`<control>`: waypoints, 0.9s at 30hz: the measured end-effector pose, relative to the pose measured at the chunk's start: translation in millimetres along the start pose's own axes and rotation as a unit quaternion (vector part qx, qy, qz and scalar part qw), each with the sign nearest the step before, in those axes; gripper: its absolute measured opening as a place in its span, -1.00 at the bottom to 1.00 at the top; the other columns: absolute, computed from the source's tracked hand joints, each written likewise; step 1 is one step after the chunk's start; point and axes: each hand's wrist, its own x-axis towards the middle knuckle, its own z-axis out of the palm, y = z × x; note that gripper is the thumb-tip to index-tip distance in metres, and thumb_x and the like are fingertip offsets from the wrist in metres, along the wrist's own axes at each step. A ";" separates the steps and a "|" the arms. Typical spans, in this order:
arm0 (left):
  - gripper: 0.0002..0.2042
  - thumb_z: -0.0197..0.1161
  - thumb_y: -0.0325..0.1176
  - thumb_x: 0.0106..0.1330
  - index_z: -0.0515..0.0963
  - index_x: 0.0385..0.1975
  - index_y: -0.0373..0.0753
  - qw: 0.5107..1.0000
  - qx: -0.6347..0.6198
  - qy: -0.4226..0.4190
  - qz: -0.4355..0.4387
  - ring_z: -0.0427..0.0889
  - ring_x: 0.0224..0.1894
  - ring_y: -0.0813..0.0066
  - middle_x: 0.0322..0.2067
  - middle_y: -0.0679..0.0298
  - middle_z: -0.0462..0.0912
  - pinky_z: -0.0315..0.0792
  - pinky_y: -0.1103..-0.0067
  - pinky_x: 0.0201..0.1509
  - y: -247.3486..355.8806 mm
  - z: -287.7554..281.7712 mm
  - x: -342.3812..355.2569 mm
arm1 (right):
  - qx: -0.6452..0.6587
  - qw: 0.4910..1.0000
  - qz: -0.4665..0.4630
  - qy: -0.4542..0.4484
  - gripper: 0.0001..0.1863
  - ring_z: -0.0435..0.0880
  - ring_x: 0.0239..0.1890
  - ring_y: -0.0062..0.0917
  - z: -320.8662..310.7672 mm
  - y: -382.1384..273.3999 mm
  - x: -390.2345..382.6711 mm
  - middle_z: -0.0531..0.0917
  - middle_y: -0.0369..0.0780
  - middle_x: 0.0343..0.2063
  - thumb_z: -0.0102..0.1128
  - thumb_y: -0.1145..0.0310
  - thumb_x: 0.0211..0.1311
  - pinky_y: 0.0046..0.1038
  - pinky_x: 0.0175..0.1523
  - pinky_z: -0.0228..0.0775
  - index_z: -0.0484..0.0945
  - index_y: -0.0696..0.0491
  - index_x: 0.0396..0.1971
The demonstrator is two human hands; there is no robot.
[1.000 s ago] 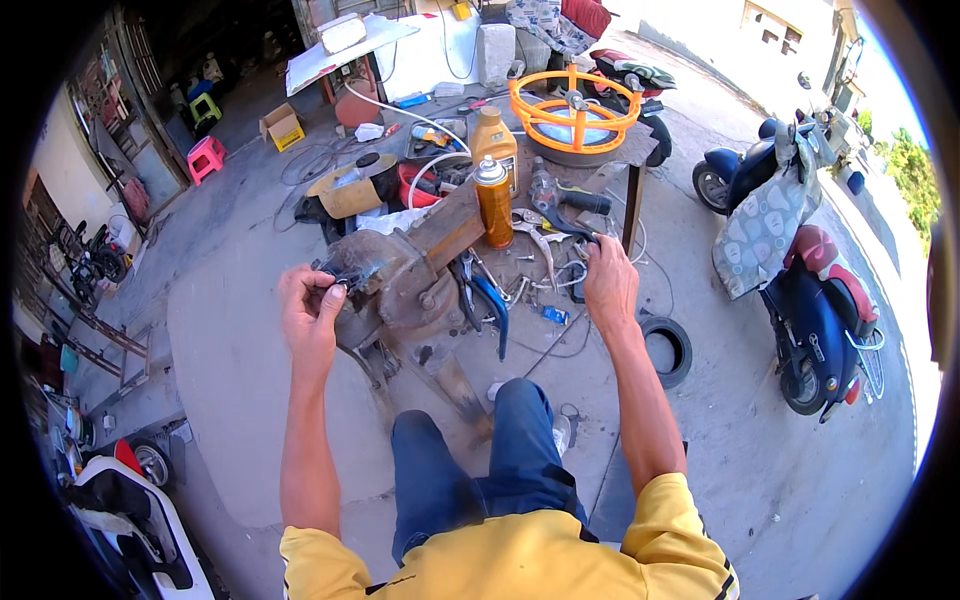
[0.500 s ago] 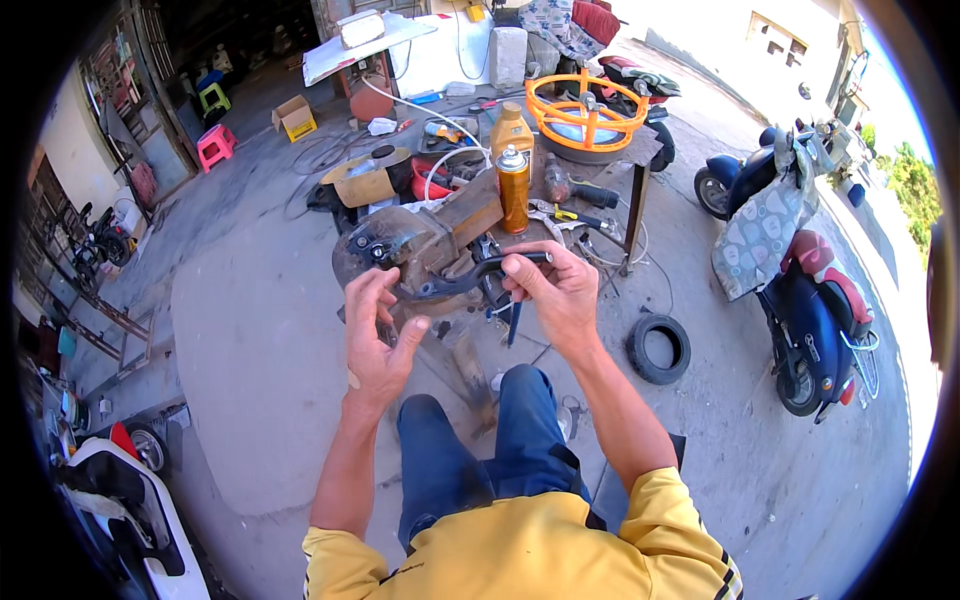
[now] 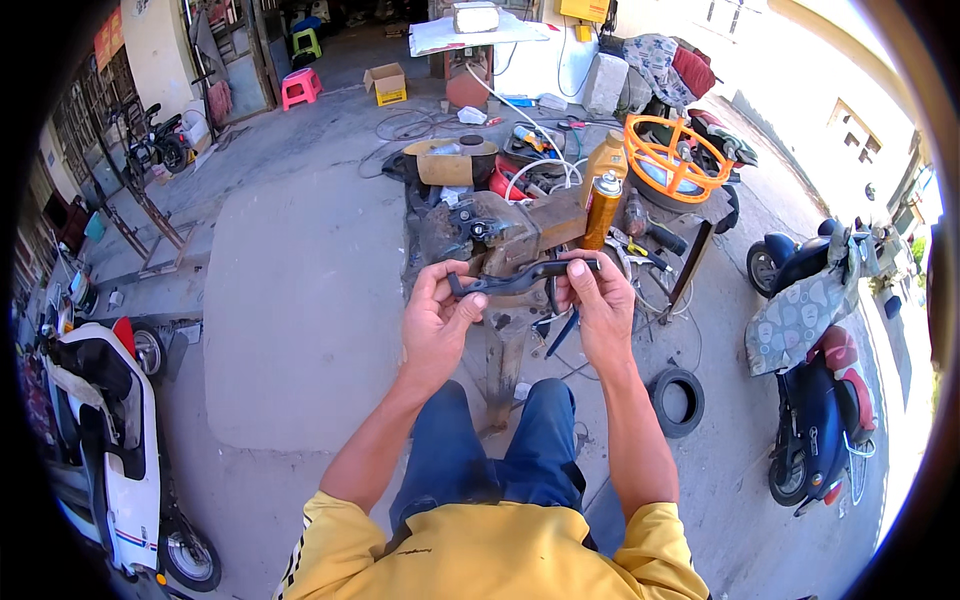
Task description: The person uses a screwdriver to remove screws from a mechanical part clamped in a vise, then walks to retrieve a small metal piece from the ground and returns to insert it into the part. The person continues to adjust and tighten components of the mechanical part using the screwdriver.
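In front of my knees I hold a black curved metal lever (image 3: 515, 280), roughly level. My left hand (image 3: 440, 315) pinches its bent left end between thumb and fingers. Its straighter right end is gripped by my right hand (image 3: 600, 308), thumb on top. Below the right fingers, a thin dark blue rod (image 3: 563, 334) points down; whether that hand holds it, I cannot tell. Just beyond the lever stands a worn metal vise (image 3: 515, 240). An orange spray can (image 3: 601, 208) is upright behind my right hand.
Pliers (image 3: 640, 250), a tan bottle (image 3: 606, 160) and an orange wheel rim (image 3: 678, 160) crowd the bench. A small tyre (image 3: 677, 402) lies on the floor at right. Scooters stand on both sides, one blue (image 3: 815, 430), one white (image 3: 110, 400). A pink stool (image 3: 301, 88) is far left.
My left hand has closed its fingers on the lever's left end. Both hands and the lever sit farther right in view; the whole scene has shifted as my head turned left.
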 end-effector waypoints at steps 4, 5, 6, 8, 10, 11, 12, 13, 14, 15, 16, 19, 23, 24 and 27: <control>-0.70 0.30 -0.48 0.59 0.51 0.23 -0.34 1.000 0.026 0.010 -0.008 0.69 -0.13 0.58 -0.09 0.17 0.73 0.62 0.57 -0.05 -0.7 -7.6 12.1 | -0.010 1.000 -0.004 0.017 -0.73 0.65 -0.33 -0.65 -2.0 10.4 13.8 0.72 -0.26 -0.35 0.25 0.28 0.67 -0.55 -0.22 0.54 0.64 0.21 0.04; -0.72 0.31 -0.48 0.59 0.53 0.21 -0.33 0.999 0.032 0.012 -0.007 0.68 -0.14 0.59 -0.10 0.20 0.73 0.61 0.58 -0.05 -4.7 -9.0 16.6 | -0.018 1.000 -0.012 0.015 -0.73 0.66 -0.33 -0.65 -4.5 15.1 17.9 0.72 -0.26 -0.35 0.25 0.28 0.66 -0.54 -0.22 0.54 0.64 0.21 0.04; -0.74 0.31 -0.48 0.59 0.56 0.19 -0.33 0.999 0.038 0.014 -0.005 0.67 -0.15 0.61 -0.11 0.23 0.72 0.61 0.59 -0.06 -9.9 -9.5 21.3 | -0.026 0.999 -0.020 0.013 -0.73 0.66 -0.32 -0.64 -5.8 19.6 20.9 0.72 -0.25 -0.34 0.26 0.28 0.66 -0.54 -0.21 0.54 0.64 0.22 0.04; -0.77 0.33 -0.48 0.57 0.60 0.14 -0.32 0.997 0.071 0.017 0.005 0.65 -0.17 0.64 -0.12 0.28 0.72 0.60 0.60 -0.07 -16.4 -12.1 31.5 | -0.034 0.999 -0.032 0.016 -0.72 0.67 -0.33 -0.64 -3.8 22.9 26.7 0.73 -0.24 -0.34 0.27 0.29 0.66 -0.54 -0.21 0.54 0.64 0.23 0.04; -0.78 0.36 -0.49 0.53 0.63 0.11 -0.32 0.992 0.125 0.018 0.020 0.63 -0.18 0.66 -0.14 0.33 0.72 0.59 0.61 -0.07 -20.2 -13.4 40.2 | -0.035 0.998 -0.037 0.026 -0.72 0.67 -0.34 -0.64 -1.7 23.0 30.8 0.74 -0.24 -0.34 0.27 0.28 0.66 -0.54 -0.20 0.55 0.64 0.23 0.03; -0.77 0.37 -0.50 0.52 0.64 0.11 -0.32 0.988 0.150 0.022 0.039 0.62 -0.19 0.67 -0.15 0.34 0.72 0.58 0.62 -0.07 -20.1 -12.7 45.5 | -0.034 0.998 -0.036 0.035 -0.72 0.68 -0.34 -0.64 -2.0 22.6 33.6 0.74 -0.24 -0.35 0.27 0.28 0.66 -0.54 -0.20 0.55 0.64 0.23 0.03; -0.77 0.37 -0.51 0.51 0.64 0.10 -0.33 0.983 0.175 0.026 0.058 0.61 -0.19 0.67 -0.15 0.35 0.72 0.58 0.63 -0.07 -19.6 -11.6 51.4 | -0.034 0.998 -0.034 0.044 -0.72 0.69 -0.34 -0.64 -2.1 22.0 37.6 0.75 -0.24 -0.36 0.27 0.28 0.66 -0.54 -0.20 0.56 0.65 0.23 0.02; -0.76 0.38 -0.52 0.50 0.64 0.10 -0.33 0.977 0.199 0.029 0.073 0.61 -0.20 0.67 -0.16 0.36 0.72 0.57 0.64 -0.06 -21.0 -10.9 56.9 | -0.034 0.997 -0.030 0.055 -0.72 0.69 -0.35 -0.64 -2.5 23.4 40.7 0.75 -0.24 -0.36 0.26 0.28 0.66 -0.55 -0.21 0.57 0.65 0.23 0.01; -0.76 0.38 -0.53 0.49 0.64 0.10 -0.34 0.981 0.180 0.031 0.064 0.61 -0.20 0.67 -0.16 0.35 0.72 0.58 0.63 -0.07 -22.7 -9.7 63.0 | -0.034 0.997 -0.027 0.061 -0.72 0.70 -0.35 -0.64 -4.4 25.5 44.1 0.75 -0.24 -0.36 0.27 0.27 0.66 -0.55 -0.21 0.57 0.65 0.23 0.00; -0.75 0.39 -0.53 0.48 0.64 0.11 -0.34 0.985 0.162 0.032 0.054 0.61 -0.21 0.66 -0.16 0.34 0.72 0.58 0.63 -0.08 -24.3 -8.0 69.4 | -0.034 0.997 -0.023 0.067 -0.72 0.70 -0.36 -0.64 -7.3 27.8 48.1 0.75 -0.23 -0.37 0.27 0.27 0.66 -0.55 -0.21 0.57 0.65 0.23 -0.01; -0.74 0.39 -0.53 0.48 0.64 0.11 -0.34 0.988 0.145 0.036 0.044 0.61 -0.21 0.66 -0.16 0.33 0.72 0.58 0.63 -0.09 -25.0 -8.0 73.6 | -0.032 0.997 -0.018 0.071 -0.72 0.71 -0.36 -0.64 -8.1 30.0 51.6 0.76 -0.23 -0.37 0.27 0.26 0.65 -0.55 -0.22 0.58 0.66 0.23 -0.02; -0.74 0.40 -0.53 0.47 0.64 0.11 -0.35 0.980 0.188 0.059 0.037 0.61 -0.23 0.65 -0.16 0.32 0.72 0.58 0.61 -0.14 -25.5 -10.3 81.2 | -0.055 0.996 0.008 0.069 -0.73 0.71 -0.39 -0.64 -6.7 31.4 59.9 0.76 -0.23 -0.37 0.28 0.26 0.65 -0.55 -0.25 0.58 0.66 0.22 -0.04; -0.74 0.41 -0.52 0.47 0.63 0.10 -0.35 0.978 0.194 0.068 0.032 0.60 -0.26 0.66 -0.18 0.33 0.70 0.59 0.61 -0.17 -27.7 -10.0 84.5 | -0.050 0.996 0.027 0.065 -0.74 0.71 -0.40 -0.64 -2.9 31.5 72.3 0.76 -0.24 -0.37 0.28 0.28 0.64 -0.55 -0.27 0.59 0.65 0.22 -0.05; -0.74 0.41 -0.52 0.47 0.62 0.11 -0.34 0.979 0.193 0.065 0.032 0.60 -0.25 0.67 -0.17 0.33 0.69 0.58 0.62 -0.17 -26.1 -8.8 84.6 | -0.049 0.996 0.038 0.063 -0.74 0.71 -0.40 -0.65 -3.6 31.6 76.6 0.76 -0.24 -0.37 0.28 0.28 0.63 -0.55 -0.27 0.59 0.65 0.21 -0.04; -0.72 0.40 -0.53 0.47 0.60 0.12 -0.32 0.985 0.155 0.056 0.056 0.59 -0.24 0.68 -0.15 0.35 0.66 0.57 0.64 -0.16 -23.7 -13.3 76.2 | -0.068 0.996 0.043 0.035 -0.76 0.71 -0.39 -0.65 -2.6 20.6 75.0 0.76 -0.25 -0.38 0.30 0.30 0.62 -0.56 -0.26 0.59 0.64 0.20 -0.04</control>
